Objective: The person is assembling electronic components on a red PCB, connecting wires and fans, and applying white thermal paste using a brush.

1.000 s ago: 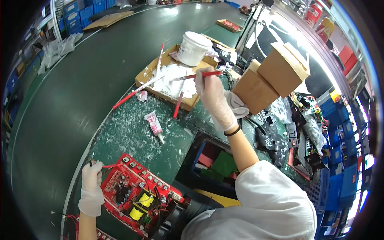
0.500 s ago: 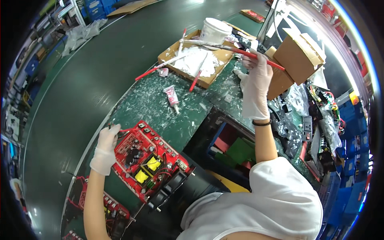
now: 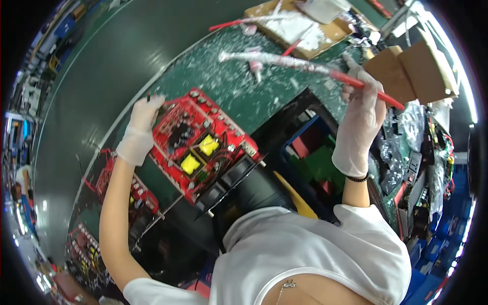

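Note:
My right hand [image 3: 362, 104], in a pale thin glove, is closed around the red end of a long stick [image 3: 305, 66]. White paste coats the stick's far half, which points left above the bench. On the left, my gloved left hand [image 3: 144, 117] pinches what looks like wire leads at the far left corner of a red circuit board [image 3: 175, 122]. Two yellow-topped transformers [image 3: 200, 154] stand on that board, and black fans [image 3: 229, 178] line its near side. Beyond the board lies a small pink and white tube [image 3: 255, 71], partly behind the stick.
A cardboard tray [image 3: 264, 11] holding white paste and more red sticks lies at the far side, with a white bucket [image 3: 325, 7]. Cardboard boxes [image 3: 427, 68] stand at right. More red boards [image 3: 145, 195] are at lower left. A dark open bin [image 3: 290, 140] sits beside the main board.
The view has shifted, so bench things sit higher and further right. My right hand has brought the pasted stick away from the tray, toward the board. My left hand stays at the board's corner.

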Demonstrator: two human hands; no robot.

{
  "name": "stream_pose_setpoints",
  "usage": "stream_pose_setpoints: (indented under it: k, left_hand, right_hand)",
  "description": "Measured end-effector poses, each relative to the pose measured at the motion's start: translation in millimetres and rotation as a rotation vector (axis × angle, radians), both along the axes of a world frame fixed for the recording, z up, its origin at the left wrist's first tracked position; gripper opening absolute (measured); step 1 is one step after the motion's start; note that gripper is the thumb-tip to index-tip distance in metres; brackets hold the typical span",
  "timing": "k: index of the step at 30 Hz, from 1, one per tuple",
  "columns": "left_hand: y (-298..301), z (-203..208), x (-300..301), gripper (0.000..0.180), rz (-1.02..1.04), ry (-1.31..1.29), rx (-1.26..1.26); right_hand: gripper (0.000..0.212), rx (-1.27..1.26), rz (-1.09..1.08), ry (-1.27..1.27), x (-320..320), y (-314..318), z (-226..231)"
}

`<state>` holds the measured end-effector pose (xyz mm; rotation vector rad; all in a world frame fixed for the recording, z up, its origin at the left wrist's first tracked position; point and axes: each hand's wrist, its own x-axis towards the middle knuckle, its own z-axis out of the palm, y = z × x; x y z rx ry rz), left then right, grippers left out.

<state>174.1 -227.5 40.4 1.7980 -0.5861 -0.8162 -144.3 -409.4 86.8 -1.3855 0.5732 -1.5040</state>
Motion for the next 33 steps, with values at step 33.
stream_pose_setpoints:
  k: [33]
  left_hand:
    - [-3.2,-13.7,-1.8,0.017,0.194,-0.107,-0.014]
  right_hand:
    - [0.019,-0.059,0.407,0.175,67.4,4.3,-75.5]
